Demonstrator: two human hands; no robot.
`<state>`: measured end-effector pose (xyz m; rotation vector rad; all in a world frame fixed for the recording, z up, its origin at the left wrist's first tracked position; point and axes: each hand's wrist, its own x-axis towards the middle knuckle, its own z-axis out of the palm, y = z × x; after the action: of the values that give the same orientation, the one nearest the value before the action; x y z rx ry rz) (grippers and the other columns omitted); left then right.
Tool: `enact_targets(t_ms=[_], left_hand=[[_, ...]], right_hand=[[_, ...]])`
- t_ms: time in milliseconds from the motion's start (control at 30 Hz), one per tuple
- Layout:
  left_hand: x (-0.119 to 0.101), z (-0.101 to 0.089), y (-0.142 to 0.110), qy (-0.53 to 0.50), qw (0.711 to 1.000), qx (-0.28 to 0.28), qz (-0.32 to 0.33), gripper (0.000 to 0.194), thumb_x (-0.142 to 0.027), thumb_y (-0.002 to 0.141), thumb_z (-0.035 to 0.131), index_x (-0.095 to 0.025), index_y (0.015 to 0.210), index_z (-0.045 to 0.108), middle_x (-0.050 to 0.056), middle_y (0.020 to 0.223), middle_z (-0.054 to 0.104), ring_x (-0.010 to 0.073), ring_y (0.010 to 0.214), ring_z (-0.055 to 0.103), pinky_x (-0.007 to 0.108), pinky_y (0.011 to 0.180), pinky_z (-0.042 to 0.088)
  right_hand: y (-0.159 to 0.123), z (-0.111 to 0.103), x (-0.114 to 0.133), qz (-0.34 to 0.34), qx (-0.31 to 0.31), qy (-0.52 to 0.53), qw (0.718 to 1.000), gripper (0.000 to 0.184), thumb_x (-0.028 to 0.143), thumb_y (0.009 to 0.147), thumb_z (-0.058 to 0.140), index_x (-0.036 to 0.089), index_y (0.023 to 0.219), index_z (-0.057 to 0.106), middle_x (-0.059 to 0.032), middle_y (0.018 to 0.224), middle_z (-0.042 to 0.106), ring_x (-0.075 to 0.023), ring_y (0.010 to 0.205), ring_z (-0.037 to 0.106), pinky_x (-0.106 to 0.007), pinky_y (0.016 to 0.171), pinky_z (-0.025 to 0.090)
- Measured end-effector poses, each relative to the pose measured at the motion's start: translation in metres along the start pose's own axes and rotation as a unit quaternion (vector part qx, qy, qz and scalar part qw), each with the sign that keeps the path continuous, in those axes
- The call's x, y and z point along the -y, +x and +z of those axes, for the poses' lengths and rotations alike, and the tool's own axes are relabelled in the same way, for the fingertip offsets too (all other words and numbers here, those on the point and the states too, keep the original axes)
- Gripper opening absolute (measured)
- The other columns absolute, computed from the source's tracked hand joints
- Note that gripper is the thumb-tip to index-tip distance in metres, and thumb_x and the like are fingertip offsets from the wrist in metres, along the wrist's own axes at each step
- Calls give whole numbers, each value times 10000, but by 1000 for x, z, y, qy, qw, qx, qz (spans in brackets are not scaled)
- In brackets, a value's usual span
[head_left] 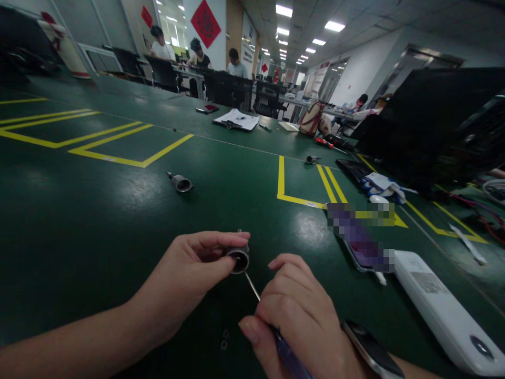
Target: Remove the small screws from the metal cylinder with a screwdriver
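Between the thumb and fingers of my left hand is a small grey metal cup-shaped part, its round opening tilted towards me. My right hand is wrapped round the dark blue handle of a screwdriver. Its thin shaft points up and left, and the tip meets the lower rim of the cup-shaped part; whether it touches I cannot tell. On the green table below my hands lie small nuts. A similar metal part rests farther off to the left.
At the right are a phone, a white elongated device, a glove and a black monitor. Another metal part lies near yellow tape. A clipboard and red screwdriver are farther back. People sit beyond.
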<state>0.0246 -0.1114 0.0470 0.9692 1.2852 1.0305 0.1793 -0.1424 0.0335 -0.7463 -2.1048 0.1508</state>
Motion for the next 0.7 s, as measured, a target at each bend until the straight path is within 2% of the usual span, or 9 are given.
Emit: enact_targets(t_ms=[367, 433, 500, 600, 633, 700], left_hand=[[0, -1, 0, -9, 1000, 6, -5, 137, -120, 569, 672, -199, 665, 727, 42, 926, 734, 212, 895, 656, 287, 815, 508], [0, -1, 1, -11, 1000, 12, -4, 140, -112, 571, 668, -196, 668, 724, 41, 907, 736, 208, 898, 655, 274, 804, 509], [-1, -3, 3, -15, 1000, 11, -3, 154, -101, 569, 666, -196, 678, 721, 39, 899, 736, 206, 899, 654, 268, 793, 510], [-2, -6, 7, 3, 1000, 4, -11, 174, -117, 584, 682, -191, 738, 717, 40, 883, 734, 207, 857, 659, 291, 779, 510], [-2, -7, 8, 16, 1000, 3, -15, 189, -136, 598, 689, -188, 778, 715, 41, 874, 732, 208, 846, 659, 303, 784, 507], [-3, -10, 11, 33, 999, 6, -12, 243, -163, 627, 697, -186, 869, 700, 39, 878, 727, 206, 876, 650, 311, 819, 494]], right_hand=[[1, 3, 0, -6, -8, 13, 1000, 175, 142, 826, 474, 170, 654, 495, 4, 524, 528, -114, 531, 478, -324, 666, 469], [1, 1, 0, 12, -30, 49, 998, 161, 166, 840, 471, 170, 685, 515, 8, 536, 530, -114, 533, 487, -339, 701, 470], [-1, -2, 0, 58, -69, 114, 989, 138, 237, 862, 469, 167, 783, 558, 7, 572, 548, -122, 559, 516, -351, 731, 469], [-4, -4, -4, 170, -80, 246, 951, 221, 327, 879, 457, 166, 886, 607, -38, 707, 626, -155, 693, 587, -326, 710, 473], [-6, -4, -6, 218, -57, 295, 928, 241, 336, 881, 455, 167, 849, 624, -48, 736, 643, -160, 719, 599, -307, 681, 475], [-8, -1, -12, 321, 5, 392, 862, 309, 371, 870, 478, 167, 688, 622, -29, 628, 626, -136, 620, 588, -258, 580, 463]])
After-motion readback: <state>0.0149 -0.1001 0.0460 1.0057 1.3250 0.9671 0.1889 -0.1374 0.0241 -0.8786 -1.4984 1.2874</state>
